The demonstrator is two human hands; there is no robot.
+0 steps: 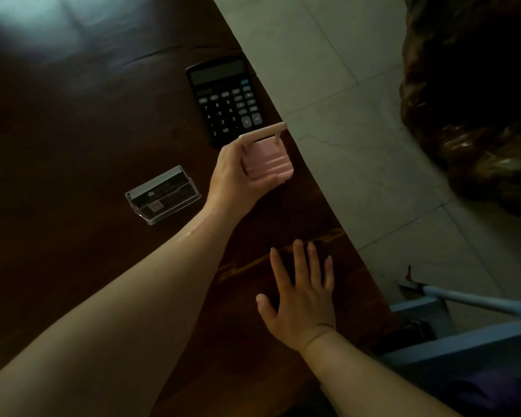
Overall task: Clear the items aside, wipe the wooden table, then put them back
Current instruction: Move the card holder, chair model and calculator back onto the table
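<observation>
Head view: left hand (238,176) grips a pink holder (266,162) near the tabletop's (73,130) right edge, beside a calculator (226,100); right hand (301,299) lies flat, fingers spread.

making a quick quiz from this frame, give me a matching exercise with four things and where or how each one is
Things:
1. calculator
2. pink suitcase-shaped item
3. clear card holder
4. right hand

States:
A. spread open above the wooden table
B. held in the left hand
C. lying by the table's edge
D. standing on the table, left of the forearm

Pairs: 1-C, 2-B, 3-D, 4-A
</observation>
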